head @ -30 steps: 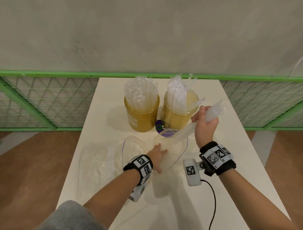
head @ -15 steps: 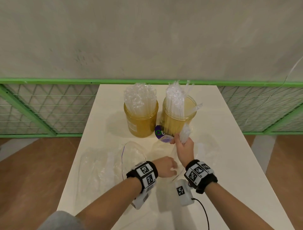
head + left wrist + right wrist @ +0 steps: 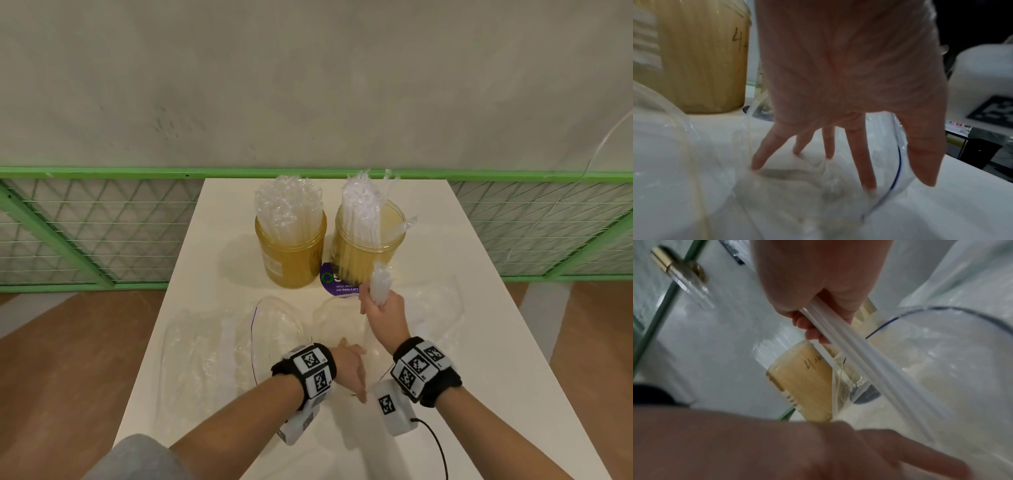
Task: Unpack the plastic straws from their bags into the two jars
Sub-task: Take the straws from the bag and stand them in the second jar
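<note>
Two amber jars stand at the back of the white table (image 3: 479, 342): the left jar (image 3: 290, 253) is packed with clear straws, the right jar (image 3: 368, 246) holds a looser bunch. My right hand (image 3: 380, 308) grips a bundle of clear straws (image 3: 381, 284) just in front of the right jar; in the right wrist view the straw bundle (image 3: 869, 353) runs down into a clear zip bag (image 3: 941, 386). My left hand (image 3: 349, 366) presses that bag (image 3: 838, 186) flat on the table with spread straight fingers (image 3: 865, 162).
More clear plastic bags lie on the table at the left (image 3: 202, 353) and at the right (image 3: 438, 308). A purple round label (image 3: 334, 282) lies between the jars. A green mesh fence (image 3: 85, 233) runs behind the table, and wooden floor lies on both sides.
My right hand came down and toward me from beside the right jar's rim, carrying the straw bundle to just above the bag. My left hand stays pressing the bag.
</note>
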Demonstrator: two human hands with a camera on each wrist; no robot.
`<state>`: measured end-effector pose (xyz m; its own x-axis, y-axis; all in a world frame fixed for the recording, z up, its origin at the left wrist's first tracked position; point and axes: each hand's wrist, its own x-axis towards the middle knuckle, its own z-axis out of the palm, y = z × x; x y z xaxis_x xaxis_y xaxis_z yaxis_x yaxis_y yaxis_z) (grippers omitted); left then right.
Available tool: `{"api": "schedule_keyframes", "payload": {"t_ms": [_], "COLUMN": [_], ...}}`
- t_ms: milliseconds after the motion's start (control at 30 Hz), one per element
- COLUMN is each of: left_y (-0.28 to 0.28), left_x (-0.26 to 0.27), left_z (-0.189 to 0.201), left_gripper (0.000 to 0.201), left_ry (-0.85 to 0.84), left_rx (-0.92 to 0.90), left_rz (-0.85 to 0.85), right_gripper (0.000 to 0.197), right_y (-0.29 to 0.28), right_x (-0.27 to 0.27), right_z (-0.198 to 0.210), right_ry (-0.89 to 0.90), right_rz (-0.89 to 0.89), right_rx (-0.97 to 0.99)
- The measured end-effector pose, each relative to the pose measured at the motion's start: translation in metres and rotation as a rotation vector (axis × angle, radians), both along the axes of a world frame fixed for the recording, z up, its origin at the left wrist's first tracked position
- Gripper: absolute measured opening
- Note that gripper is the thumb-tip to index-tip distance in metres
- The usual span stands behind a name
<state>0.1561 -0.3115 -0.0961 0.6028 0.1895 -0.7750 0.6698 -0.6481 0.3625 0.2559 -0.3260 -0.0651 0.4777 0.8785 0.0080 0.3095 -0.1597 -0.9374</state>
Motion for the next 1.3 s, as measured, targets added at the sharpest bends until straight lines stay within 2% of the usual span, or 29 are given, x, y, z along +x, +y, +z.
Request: {"api": "schedule_keyframes", "payload": {"t_ms": [100, 167, 200, 267, 333, 367, 433, 467, 533, 633, 700, 767, 867, 967, 1033, 1133, 1200, 1300], "left_y": [0.008, 0.021, 0.029, 0.046, 0.052, 0.051, 0.049, 0.048, 0.050, 0.054, 0.058, 0.063, 0.069, 0.068, 0.064, 0.063, 0.066, 0.070], "left_x": [-0.001, -0.002, -0.004, -0.007, -0.006, -0.004, 0.003, 0.008, 0.015, 0.017, 0.014, 0.007, -0.009, -0.014, -0.010, -0.002, 0.001, 0.004], "left_z": [0.012, 0.032, 0.045, 0.073, 0.099, 0.110, 0.122, 0.125, 0.126, 0.128, 0.131, 0.129, 0.112, 0.095, 0.094, 0.100, 0.105, 0.109], "left_gripper": [0.042, 0.038, 0.034, 0.034, 0.054, 0.063, 0.063, 0.051, 0.028, 0.039, 0.039, 0.044, 0.074, 0.087, 0.083, 0.054, 0.045, 0.026], "left_ry": [-0.024, -0.127, -0.233, -0.556, -0.973, -1.157, -1.404, -1.487, -1.605, -1.603, -1.507, -1.437, -1.344, -1.120, -1.041, -1.133, -1.156, -1.154], "left_rx": [-0.011, 0.031, 0.100, 0.213, 0.048, -0.039, -0.024, 0.050, 0.209, 0.337, 0.389, 0.291, 0.054, 0.045, 0.046, 0.058, 0.079, 0.084], "left_rz": [0.063, 0.154, 0.238, 0.538, 0.761, 0.770, 0.691, 0.650, 0.601, 0.605, 0.535, 0.513, 0.665, 0.585, 0.557, 0.665, 0.708, 0.733], "right_gripper": [0.031, 0.027, 0.027, 0.027, 0.029, 0.030, 0.020, 0.013, 0.014, 0.016, 0.019, 0.016, 0.019, 0.026, 0.029, 0.019, 0.009, 0.015], "right_y": [0.001, -0.001, -0.003, -0.005, -0.003, -0.001, 0.007, 0.013, 0.025, 0.036, 0.037, 0.035, 0.035, 0.039, 0.044, 0.046, 0.046, 0.050], "right_x": [0.005, 0.005, 0.004, 0.003, -0.001, -0.004, -0.014, -0.018, -0.023, -0.025, -0.025, -0.022, -0.012, -0.005, -0.008, -0.015, -0.014, -0.007], "right_z": [0.000, -0.004, -0.005, -0.002, 0.007, 0.014, 0.028, 0.034, 0.047, 0.063, 0.070, 0.077, 0.096, 0.114, 0.119, 0.117, 0.110, 0.106], "right_ry": [-0.003, 0.000, 0.003, -0.004, -0.014, -0.044, -0.128, -0.170, -0.268, -0.358, -0.259, -0.144, -0.054, 0.032, 0.128, 0.262, 0.266, 0.234], "right_rz": [-0.044, -0.026, -0.015, 0.001, 0.015, 0.030, 0.066, 0.075, 0.056, 0.014, 0.022, 0.060, 0.026, -0.039, -0.062, -0.052, 0.026, 0.108], "right_rx": [0.007, -0.064, -0.083, -0.066, -0.024, -0.007, 0.014, 0.033, 0.048, 0.164, 0.159, 0.161, 0.266, 0.359, 0.397, 0.405, 0.385, 0.366]}}
